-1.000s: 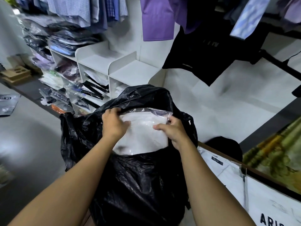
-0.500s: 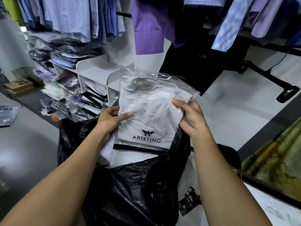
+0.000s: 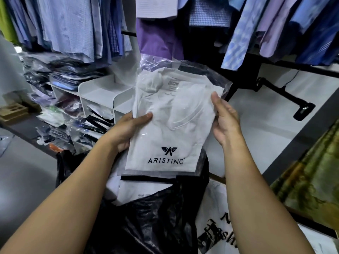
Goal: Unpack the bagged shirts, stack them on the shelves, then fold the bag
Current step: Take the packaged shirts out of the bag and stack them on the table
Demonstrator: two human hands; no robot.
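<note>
A white shirt sealed in a clear ARISTINO sleeve (image 3: 170, 129) is held up in front of me, above the black plastic bag (image 3: 150, 220). My left hand (image 3: 126, 129) grips its left edge, thumb on top. My right hand (image 3: 225, 120) holds the right edge, fingers behind and thumb at the front. More white packaged shirts (image 3: 132, 189) lie in the bag's open mouth. The white shelf unit (image 3: 102, 90) stands behind, left of the held shirt, with its top surface bare.
Stacks of packaged shirts (image 3: 60, 76) fill the shelving on the left. Shirts hang on a rail (image 3: 77, 26) overhead. A black wall bracket (image 3: 286, 99) sticks out at right. A white printed bag (image 3: 218, 226) lies by the black bag.
The packaged shirt came up out of the black bag and now sits higher and closer to me, held by both hands. My view tilted up toward the hanging shirts.
</note>
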